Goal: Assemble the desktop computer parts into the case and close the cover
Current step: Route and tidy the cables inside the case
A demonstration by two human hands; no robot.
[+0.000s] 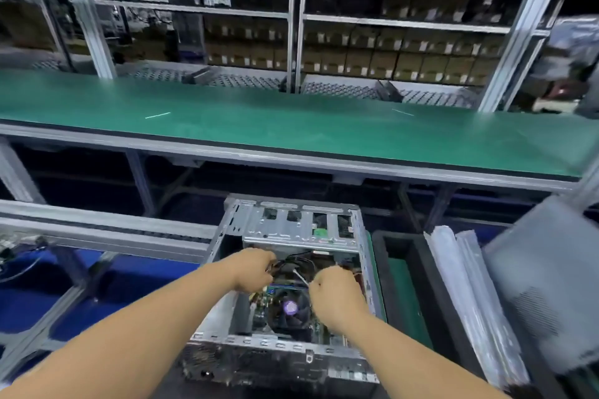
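- Computer case (291, 347): open-topped metal chassis, low centre of view, cover off. Judged heavy and rigid; sheet edges likely sharp, best lifted by the outer frame rails.
- Drive cage (298, 230): perforated steel bracket at the far end of the case.
- CPU fan (290, 308): black, round, purple hub, seated on the board between the wrists. Judged fragile; leave blades untouched.
- Cables (293, 264): black bundle below the drive cage. Soft, springy; better held by the connector than the wire.
- Left hand (254, 269): fingers curled round the cables at their left side.
- Right hand (334, 290): clenched, pinching a thin pale lead (301, 277); its end is unclear.
- Side panel (544, 288): grey, blurred, leaning at right, apart from the case.
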